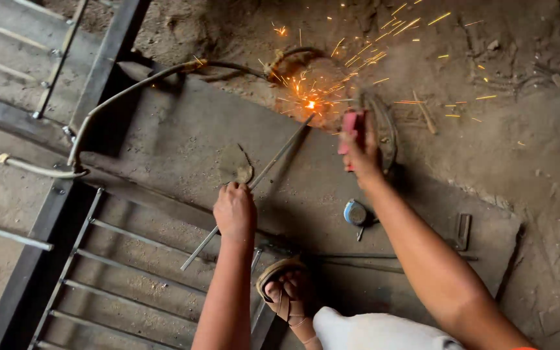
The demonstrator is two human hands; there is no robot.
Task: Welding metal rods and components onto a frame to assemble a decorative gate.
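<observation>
Head view looks down on a person crouched over a flat grey metal sheet (183, 136) that lies on a dirt floor (526, 149). Left hand (234, 210) is closed around a thin steel rod (264, 174), gripping it part-way along; the rod runs slantwise from near left, where its free end sticks out over a welded bar frame (108, 272), up to far right, where its tip meets a bright orange spark point (310, 104). Sparks spray from that point up and to the right across the dirt. Right hand (360, 154) is clamped on a red-handled tool (351, 129), held upright just right of the sparks; a dark curved piece (385, 133) sits right behind the hand, and whether it belongs to the tool I cannot tell. A grey cable (124, 94) loops from the left frame edge across the far side of the sheet toward the sparks. Near the right forearm, a small round blue object (355, 212) rests on the sheet. A sandalled foot (286, 295) stands on the sheet's near edge, between the two arms, with pale cloth (377, 332) just beside it.
</observation>
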